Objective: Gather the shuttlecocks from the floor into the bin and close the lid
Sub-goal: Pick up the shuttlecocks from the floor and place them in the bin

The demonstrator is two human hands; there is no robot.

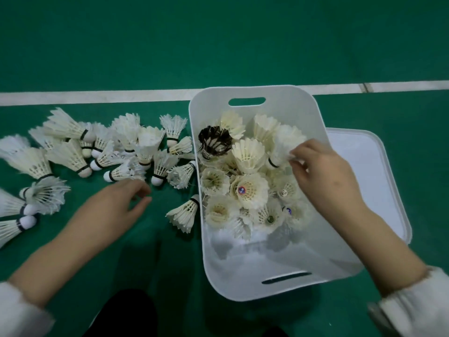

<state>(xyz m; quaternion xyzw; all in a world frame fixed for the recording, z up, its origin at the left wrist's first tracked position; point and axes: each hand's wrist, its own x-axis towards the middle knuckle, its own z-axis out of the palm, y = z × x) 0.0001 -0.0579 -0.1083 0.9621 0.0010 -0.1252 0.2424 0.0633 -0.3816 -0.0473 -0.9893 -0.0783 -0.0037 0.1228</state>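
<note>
A white plastic bin (245, 271) stands open on the green floor, holding several white shuttlecocks and one dark-feathered shuttlecock (214, 141). My right hand (323, 171) is over the bin's right side and pinches the feathers of a white shuttlecock (284, 147). My left hand (119, 205) hovers low over the floor, fingers loosely curled and holding nothing, just below a pile of shuttlecocks (104, 149) that lies left of the bin. One loose shuttlecock (184, 212) lies against the bin's left wall. The white lid (374, 171) lies flat on the floor to the right of the bin.
A white court line (97, 96) runs across the floor behind the pile and the bin. More shuttlecocks (14, 215) lie at the left edge of view. My dark-clothed knee (126, 314) is at the bottom centre.
</note>
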